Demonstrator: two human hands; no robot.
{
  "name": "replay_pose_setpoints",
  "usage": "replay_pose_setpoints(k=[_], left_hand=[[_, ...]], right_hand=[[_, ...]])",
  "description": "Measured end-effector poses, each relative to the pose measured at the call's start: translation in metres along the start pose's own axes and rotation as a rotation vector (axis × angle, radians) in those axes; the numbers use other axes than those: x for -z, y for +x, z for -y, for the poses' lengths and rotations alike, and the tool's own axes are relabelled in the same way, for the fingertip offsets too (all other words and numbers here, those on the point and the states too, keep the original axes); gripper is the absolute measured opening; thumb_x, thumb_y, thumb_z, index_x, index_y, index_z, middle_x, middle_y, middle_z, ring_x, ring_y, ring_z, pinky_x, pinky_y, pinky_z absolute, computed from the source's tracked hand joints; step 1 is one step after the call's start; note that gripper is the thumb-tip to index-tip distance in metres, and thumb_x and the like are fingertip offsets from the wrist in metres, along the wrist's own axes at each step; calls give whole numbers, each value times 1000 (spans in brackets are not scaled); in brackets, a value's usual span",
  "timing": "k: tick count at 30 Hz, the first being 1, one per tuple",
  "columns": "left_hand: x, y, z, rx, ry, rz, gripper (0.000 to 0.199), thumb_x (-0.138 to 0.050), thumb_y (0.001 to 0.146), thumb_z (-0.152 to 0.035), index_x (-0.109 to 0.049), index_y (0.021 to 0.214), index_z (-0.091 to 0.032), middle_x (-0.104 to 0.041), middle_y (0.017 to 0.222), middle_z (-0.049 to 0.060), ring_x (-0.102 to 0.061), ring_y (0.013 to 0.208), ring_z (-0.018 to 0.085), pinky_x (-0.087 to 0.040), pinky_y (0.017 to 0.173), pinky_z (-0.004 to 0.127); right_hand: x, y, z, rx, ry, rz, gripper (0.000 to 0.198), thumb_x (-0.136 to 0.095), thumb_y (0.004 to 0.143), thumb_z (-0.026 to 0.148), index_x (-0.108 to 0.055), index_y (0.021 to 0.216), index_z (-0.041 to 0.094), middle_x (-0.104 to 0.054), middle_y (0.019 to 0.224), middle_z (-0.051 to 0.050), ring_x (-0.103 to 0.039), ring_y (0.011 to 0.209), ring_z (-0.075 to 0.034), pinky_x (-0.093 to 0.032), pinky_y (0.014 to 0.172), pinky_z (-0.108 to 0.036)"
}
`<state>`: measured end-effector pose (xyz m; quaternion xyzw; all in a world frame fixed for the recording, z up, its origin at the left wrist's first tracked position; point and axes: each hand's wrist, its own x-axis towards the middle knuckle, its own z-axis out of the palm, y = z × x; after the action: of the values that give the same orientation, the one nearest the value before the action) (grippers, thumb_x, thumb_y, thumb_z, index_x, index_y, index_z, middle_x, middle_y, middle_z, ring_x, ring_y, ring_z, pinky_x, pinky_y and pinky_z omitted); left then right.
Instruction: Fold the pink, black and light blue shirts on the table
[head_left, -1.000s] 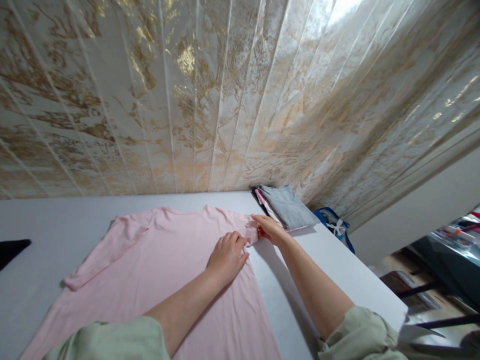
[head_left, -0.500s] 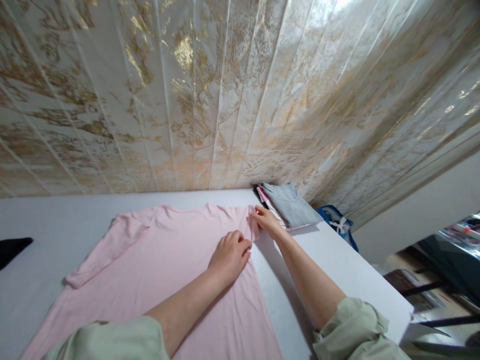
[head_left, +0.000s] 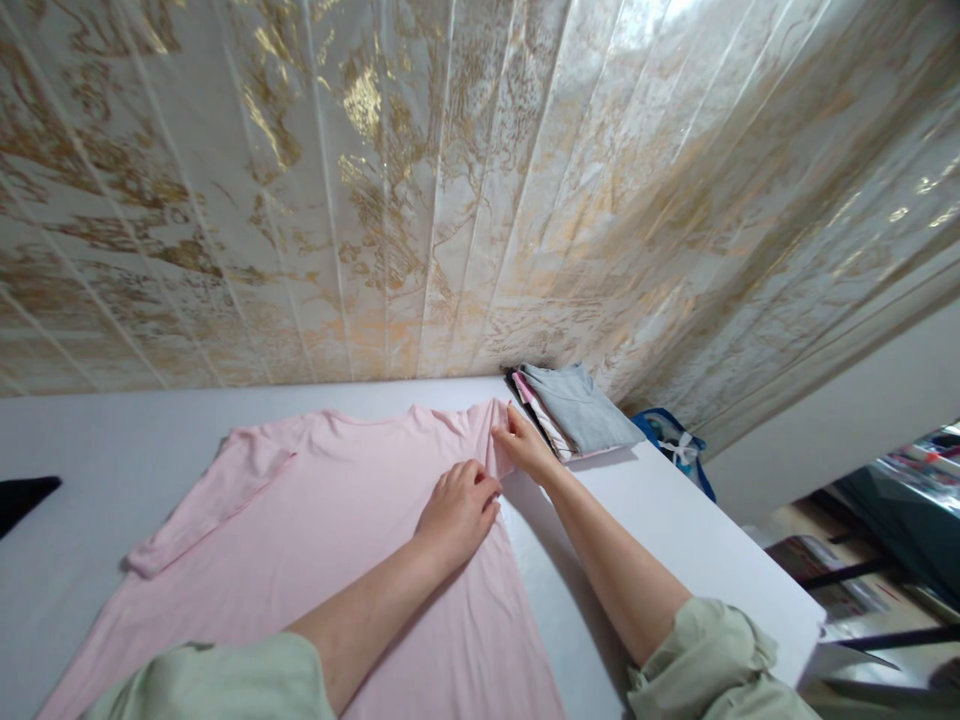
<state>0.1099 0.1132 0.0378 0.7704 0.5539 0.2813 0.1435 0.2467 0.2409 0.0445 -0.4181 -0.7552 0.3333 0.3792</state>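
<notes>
A right hand (head_left: pixel 529 440) pinches the sleeve of a pink shirt (head_left: pixel 322 530) spread on a white table (head_left: pixel 630 530), thumb and fingers clamped on the cloth. The left hand (head_left: pixel 456 510) rests on the shirt, fingers curled close together; whether they grip fabric cannot be told. The left forearm covers part of the shirt. Around them: one stack of folded clothes (head_left: pixel 589 410) just beyond the right hand, one blue bag (head_left: pixel 701 475), one black item (head_left: pixel 26 500) at far left.

Both forearms (head_left: pixel 375 620) forward, fingers (head_left: pixel 463 478) curled
</notes>
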Motion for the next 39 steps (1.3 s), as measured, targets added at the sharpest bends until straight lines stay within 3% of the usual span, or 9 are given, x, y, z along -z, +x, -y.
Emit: replay_pose_setpoints(k=[6, 11, 14, 22, 24, 27, 32, 35, 39], left_hand=[[1, 0, -1, 2, -29, 1, 13, -56, 87, -25, -65, 96, -26, -57, 105, 4, -51, 106, 22, -41, 93, 37], [-1, 3, 0, 79, -55, -51, 28, -53, 90, -31, -56, 116, -24, -58, 110, 6, -51, 108, 22, -40, 94, 39], [-3, 3, 0, 106, 7, -66, 21, -49, 92, -30, -58, 109, -22, -57, 113, 7, -50, 112, 23, -40, 96, 38], [1, 3, 2, 128, -37, -68, 14, -50, 90, -27, -59, 98, -21, -60, 107, 6, -52, 108, 23, -38, 98, 41], [3, 9, 8, 193, -235, -86, 14, -52, 88, -27, -61, 97, -21, -61, 110, 7, -50, 114, 25, -34, 105, 45], [8, 25, 22, 372, -765, -136, 15, -56, 84, -23, -64, 96, -20, -60, 121, 9, -43, 128, 25, -25, 114, 44], [26, 45, 46, 524, -1191, -59, 40, -41, 93, -40, -59, 115, -13, -58, 130, 20, -55, 122, 24, -42, 105, 41], [36, 46, 52, 630, -1560, 54, 61, -33, 93, -57, -55, 124, -9, -49, 140, 24, -50, 130, 23, -42, 106, 36], [43, 45, 51, 650, -1817, 120, 69, -30, 91, -66, -58, 116, -8, -55, 132, 22, -55, 124, 24, -47, 102, 34]], right_hand=[[-2, -2, -2, -3, -109, -42, 15, -51, 79, 36, -45, 82, 23, -43, 72, 4, -38, 69, -15, -33, 64, -26], [7, 0, -1, -153, 38, 88, 22, -58, 74, 39, -45, 80, 23, -43, 64, 7, -37, 59, -11, -28, 54, -22], [9, -1, -2, -196, 138, 112, 25, -59, 73, 41, -46, 82, 22, -47, 65, 7, -37, 56, -10, -26, 51, -21], [-2, -5, -13, -115, -9, -121, 12, -53, 72, 32, -47, 75, 22, -43, 66, 5, -39, 63, -13, -32, 58, -22], [-7, -7, -12, -157, 55, -127, 14, -51, 73, 30, -50, 83, 21, -51, 73, 4, -45, 69, -14, -38, 64, -22], [-15, -9, -10, -197, 129, -152, 29, -55, 72, 31, -53, 99, 21, -61, 92, -1, -54, 86, -17, -44, 78, -26], [-22, -9, -10, -159, 68, -228, 45, -58, 71, 25, -52, 116, 19, -60, 117, -9, -54, 112, -22, -39, 100, -35], [-21, -8, 0, -90, -65, -231, 53, -55, 72, 19, -51, 125, 17, -56, 126, -13, -49, 122, -25, -36, 106, -39], [-31, -19, 32, 100, -278, -64, 61, -44, 76, 8, -48, 135, 22, -57, 125, -11, -54, 114, -24, -42, 99, -37]])
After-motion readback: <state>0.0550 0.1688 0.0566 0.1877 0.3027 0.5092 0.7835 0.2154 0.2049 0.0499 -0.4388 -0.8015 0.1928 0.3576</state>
